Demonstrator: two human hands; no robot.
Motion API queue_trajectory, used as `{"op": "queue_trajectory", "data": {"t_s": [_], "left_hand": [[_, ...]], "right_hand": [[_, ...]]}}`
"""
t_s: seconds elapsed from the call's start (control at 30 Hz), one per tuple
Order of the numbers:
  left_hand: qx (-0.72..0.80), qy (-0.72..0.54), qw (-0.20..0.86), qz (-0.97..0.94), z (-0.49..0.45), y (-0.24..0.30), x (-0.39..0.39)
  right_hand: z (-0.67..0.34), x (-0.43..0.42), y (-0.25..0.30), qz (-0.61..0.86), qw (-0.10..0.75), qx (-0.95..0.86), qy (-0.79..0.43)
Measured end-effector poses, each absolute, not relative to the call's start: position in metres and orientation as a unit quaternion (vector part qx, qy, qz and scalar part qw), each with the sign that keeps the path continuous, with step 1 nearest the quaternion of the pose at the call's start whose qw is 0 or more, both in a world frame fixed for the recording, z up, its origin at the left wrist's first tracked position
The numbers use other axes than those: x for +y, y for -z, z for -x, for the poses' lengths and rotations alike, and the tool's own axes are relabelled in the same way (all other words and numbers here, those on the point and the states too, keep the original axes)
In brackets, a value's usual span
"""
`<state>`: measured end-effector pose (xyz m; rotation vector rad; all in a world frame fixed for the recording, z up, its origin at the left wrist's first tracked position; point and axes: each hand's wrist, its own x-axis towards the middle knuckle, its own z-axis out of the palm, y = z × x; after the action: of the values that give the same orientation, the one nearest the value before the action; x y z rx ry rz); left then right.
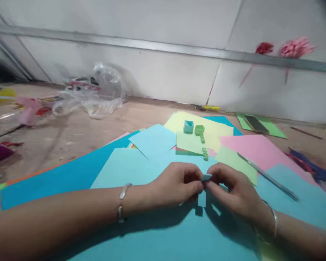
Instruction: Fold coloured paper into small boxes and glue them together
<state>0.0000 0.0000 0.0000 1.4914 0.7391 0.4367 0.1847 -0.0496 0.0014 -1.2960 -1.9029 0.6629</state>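
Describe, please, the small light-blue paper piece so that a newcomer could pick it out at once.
Find the large blue paper sheet in the foreground, above which the bare left hand and right hand meet. Pinched at their fingertips is the small light-blue paper piece, showing above and below them. Though close in colour to the sheet, it is tiny and held, not lying flat.

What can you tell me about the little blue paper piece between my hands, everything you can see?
The small piece is light blue, looks like thin paper and has straight edges. A flat tab shows above the fingertips and a narrow strip below them; fingers hide its middle, so I can't tell how the parts join. Your left hand and right hand pinch it between them, apparently just above the blue sheet, with a shadow by its lower end.
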Motion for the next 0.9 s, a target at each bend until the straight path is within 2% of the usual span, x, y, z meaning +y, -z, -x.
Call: {"op": "queue_trajectory", "data": {"t_s": [0.43,0.63,0.9], "left_hand": [[0.362,-0.185,0.684,-0.606,-0.004,-0.002,0.003],[0.369,-0.164,0.714,-0.572,-0.005,-0.007,0.004],[0.387,-0.152,0.73,-0.543,-0.006,-0.011,0.005]], "right_hand": [[-0.185,-0.049,-0.003,0.475,0.366,-0.773,-0.207],[-0.189,-0.043,-0.001,0.387,0.404,-0.804,-0.2],[-0.196,-0.038,0.002,0.363,0.402,-0.822,-0.172]]}}
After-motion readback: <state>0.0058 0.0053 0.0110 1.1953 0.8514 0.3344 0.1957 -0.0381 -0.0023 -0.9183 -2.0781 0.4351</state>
